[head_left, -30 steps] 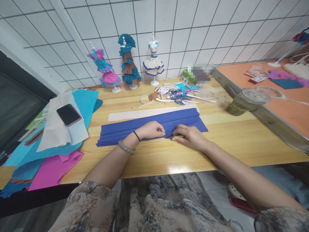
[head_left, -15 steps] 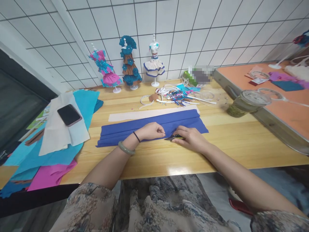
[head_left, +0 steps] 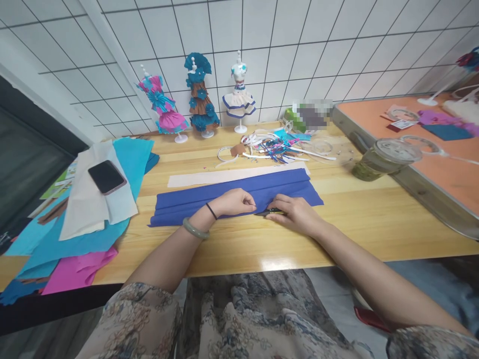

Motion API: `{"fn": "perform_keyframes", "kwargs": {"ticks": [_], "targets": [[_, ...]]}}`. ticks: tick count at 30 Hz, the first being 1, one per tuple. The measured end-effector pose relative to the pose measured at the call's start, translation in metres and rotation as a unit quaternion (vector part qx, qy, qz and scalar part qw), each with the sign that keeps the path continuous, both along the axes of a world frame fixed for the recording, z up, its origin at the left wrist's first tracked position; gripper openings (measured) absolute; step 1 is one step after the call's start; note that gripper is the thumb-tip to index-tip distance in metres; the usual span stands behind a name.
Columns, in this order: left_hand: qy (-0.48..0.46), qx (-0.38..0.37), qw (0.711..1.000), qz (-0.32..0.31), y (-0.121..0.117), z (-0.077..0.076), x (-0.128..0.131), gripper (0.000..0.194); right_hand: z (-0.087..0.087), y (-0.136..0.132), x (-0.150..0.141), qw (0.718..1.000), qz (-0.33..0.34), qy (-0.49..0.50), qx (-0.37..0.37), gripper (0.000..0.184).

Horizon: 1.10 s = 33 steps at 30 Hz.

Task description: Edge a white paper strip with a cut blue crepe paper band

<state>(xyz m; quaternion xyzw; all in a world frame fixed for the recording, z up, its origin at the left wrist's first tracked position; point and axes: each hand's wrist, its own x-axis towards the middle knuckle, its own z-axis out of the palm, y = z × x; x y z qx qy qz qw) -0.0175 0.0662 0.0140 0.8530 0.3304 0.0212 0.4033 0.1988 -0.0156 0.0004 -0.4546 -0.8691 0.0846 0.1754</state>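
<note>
Hands meet at the centre of your head view, over a long folded strip of blue crepe paper that lies flat across the wooden table. Your left hand rests on the paper, fingertips pinched down on its near edge, apparently to keep the folds from slipping. Your right hand, at 3 o'clock of the left, is closed around small scissors; the dark blades point toward 9 o'clock and lie at the paper's near edge, just beside your left fingertips. Whether the blades have bitten into the paper cannot be told.

At 12 o'clock of the blue strip, touching its far edge, lies a white paper strip, set parallel. Beyond that, a heap of ribbon and paper scraps spreads near the wall. Three small dress-form mannequins stand against the tiles: a pink and teal one, a brown and teal one, a white one with blue trim.

At 9 o'clock, well apart from your hands, sheets of teal, white and pink paper are stacked loosely, with a phone lying face up on top. At 2 o'clock, a lidded cup of green drink stands by an orange-topped table.
</note>
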Motion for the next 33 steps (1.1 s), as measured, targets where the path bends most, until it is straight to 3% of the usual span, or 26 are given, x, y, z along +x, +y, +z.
{"fn": "perform_keyframes", "kwargs": {"ticks": [33], "targets": [[-0.028, -0.016, 0.999, 0.002, 0.0017, -0.0017, -0.0023, 0.026, -0.0041, 0.0004, -0.0084, 1.000, -0.006, -0.021, -0.002, 0.030]]}}
